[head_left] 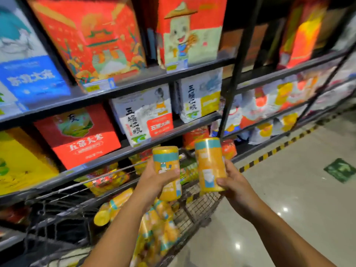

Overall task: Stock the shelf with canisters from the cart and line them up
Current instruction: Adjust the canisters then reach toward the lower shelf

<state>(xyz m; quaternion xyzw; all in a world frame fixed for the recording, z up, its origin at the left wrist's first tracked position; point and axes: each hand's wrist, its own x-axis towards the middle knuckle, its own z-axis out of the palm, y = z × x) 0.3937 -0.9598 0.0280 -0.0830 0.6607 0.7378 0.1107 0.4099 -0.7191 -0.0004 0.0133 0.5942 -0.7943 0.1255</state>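
left hand: left canister gripped, upright | right hand: right canister gripped, upright | both held over cart | shelf behind

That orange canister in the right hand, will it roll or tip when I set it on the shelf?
Probably stiff: the canister shows no dent where the right hand grips it. Tall and narrow, so it may tip if nudged upright. Laid down, a cylinder like this would likely roll.
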